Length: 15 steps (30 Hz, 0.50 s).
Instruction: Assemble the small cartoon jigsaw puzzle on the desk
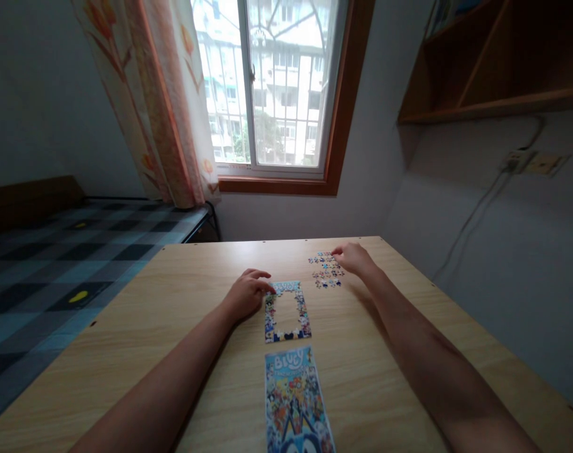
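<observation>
A jigsaw puzzle border [305, 321] lies on the table, its outer pieces joined around an open middle. My left hand [246, 294] rests at its upper left corner, fingers stretched and apart, the tips touching the edge pieces. Beyond the border to the right, loose jigsaw pieces [328, 275] are spread in rough rows. My right hand [355, 258] is at the far end of these pieces, thumb and forefinger pinched at a jigsaw piece, mostly hidden by the fingertips. Nearest me lies a printed picture sheet [293, 396] with "BLUEY"-like lettering and many cartoon figures.
The pale wooden table [211, 377] ends at a wall below a barred window [286, 94]. On the left stands a bed with a checked cover [78, 277], beside a floral curtain [173, 113]. A wooden shelf [494, 104] and a wall socket with a cable [517, 162] are on the right.
</observation>
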{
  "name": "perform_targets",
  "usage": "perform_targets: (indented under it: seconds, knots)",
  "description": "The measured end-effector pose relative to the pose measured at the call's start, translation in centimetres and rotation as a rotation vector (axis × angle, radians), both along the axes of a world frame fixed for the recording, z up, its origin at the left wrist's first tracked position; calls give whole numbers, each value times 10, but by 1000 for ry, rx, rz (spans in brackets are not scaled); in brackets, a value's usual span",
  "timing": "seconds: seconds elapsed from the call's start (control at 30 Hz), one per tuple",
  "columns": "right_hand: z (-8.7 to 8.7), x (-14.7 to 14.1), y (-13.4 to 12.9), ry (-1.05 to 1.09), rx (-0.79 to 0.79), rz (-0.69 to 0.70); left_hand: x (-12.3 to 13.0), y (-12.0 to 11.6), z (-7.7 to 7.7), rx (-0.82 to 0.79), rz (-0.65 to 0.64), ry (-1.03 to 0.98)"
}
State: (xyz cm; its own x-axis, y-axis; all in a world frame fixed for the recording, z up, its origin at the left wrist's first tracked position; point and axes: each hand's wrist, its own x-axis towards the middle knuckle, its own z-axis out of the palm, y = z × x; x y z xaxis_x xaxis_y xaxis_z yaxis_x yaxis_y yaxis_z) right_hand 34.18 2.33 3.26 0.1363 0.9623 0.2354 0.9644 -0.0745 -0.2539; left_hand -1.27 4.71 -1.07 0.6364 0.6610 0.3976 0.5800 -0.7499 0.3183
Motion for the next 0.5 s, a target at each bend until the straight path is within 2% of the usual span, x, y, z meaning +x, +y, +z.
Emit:
perform_targets:
  seconds: [0.13, 0.33, 0.5]
  knots:
    - [-15, -3, 5, -7, 139, -18, 0, 0, 0, -16, -2, -12]
    - [-49, 1, 15, 82, 203, -18, -1, 3, 1, -108, 33, -170]
    - [-73, 26, 27, 538, 329, -5, -5, 8, 3, -214, 229, -487]
